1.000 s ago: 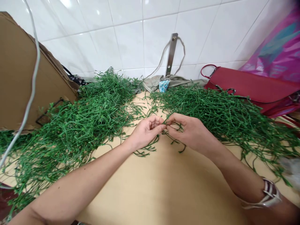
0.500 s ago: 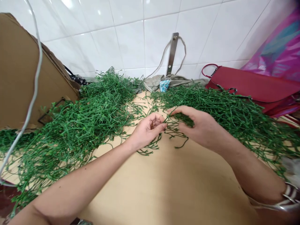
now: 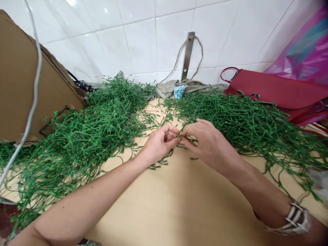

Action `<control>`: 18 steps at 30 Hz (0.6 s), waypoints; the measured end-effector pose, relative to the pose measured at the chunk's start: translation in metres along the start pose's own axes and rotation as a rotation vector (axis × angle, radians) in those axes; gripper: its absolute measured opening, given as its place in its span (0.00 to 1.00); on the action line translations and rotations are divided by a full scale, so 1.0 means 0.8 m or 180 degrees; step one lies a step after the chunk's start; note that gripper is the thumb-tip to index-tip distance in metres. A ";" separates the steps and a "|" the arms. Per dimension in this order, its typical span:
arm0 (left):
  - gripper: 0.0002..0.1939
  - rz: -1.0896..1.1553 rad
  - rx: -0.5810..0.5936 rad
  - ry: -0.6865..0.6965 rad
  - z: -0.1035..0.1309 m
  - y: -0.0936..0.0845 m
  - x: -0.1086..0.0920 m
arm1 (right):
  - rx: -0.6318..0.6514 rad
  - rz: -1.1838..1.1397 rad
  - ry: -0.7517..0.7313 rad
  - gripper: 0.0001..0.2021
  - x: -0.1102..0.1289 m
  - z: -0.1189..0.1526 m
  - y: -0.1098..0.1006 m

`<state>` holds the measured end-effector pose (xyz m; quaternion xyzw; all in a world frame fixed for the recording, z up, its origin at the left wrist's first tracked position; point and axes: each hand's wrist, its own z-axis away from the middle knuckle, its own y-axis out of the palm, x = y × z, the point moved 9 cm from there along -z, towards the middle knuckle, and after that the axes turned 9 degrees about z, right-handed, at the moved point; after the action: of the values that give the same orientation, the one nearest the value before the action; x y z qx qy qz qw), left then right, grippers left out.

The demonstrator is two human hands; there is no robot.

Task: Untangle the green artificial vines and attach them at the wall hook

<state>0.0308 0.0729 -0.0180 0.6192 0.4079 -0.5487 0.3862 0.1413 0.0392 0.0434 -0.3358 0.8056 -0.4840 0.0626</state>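
Near the middle of the table, my left hand (image 3: 160,142) pinches a thin green plastic stem (image 3: 179,134) between thumb and fingers. My right hand (image 3: 208,141) meets it from the right, its thumb and forefinger closed on the same stem close to the left fingertips. Several loose stem ends (image 3: 158,165) poke out below my left hand. A large heap of green stems (image 3: 102,119) spreads to the left. Another heap (image 3: 230,112) lies behind and to the right of my right hand, which hides part of it.
A cardboard box (image 3: 23,78) and a white cable (image 3: 36,85) stand at the left. Against the tiled wall are a small blue-and-white cup (image 3: 179,91), grey cloth (image 3: 167,88) and a metal bracket (image 3: 188,54). A red handbag (image 3: 276,89) and pink plastic bag (image 3: 304,54) sit back right.
My right hand has moved left and its fingers have closed at the stem beside my left fingertips. My left hand has stayed nearly in place.
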 end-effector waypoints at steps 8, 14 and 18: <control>0.21 -0.0037 0.0294 -0.0201 -0.005 0.004 0.002 | -0.0208 0.0530 -0.0661 0.12 0.019 0.000 0.005; 0.22 0.0256 0.0356 -0.0230 -0.011 0.007 -0.016 | -0.0431 -0.0138 0.0425 0.07 -0.014 -0.009 0.000; 0.21 0.0125 0.0319 -0.0108 -0.010 0.003 -0.025 | -0.0459 -0.0326 0.0949 0.05 -0.026 -0.014 0.006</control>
<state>0.0350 0.0780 0.0030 0.6362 0.3611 -0.5712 0.3723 0.1503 0.0618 0.0404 -0.3045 0.8204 -0.4720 -0.1067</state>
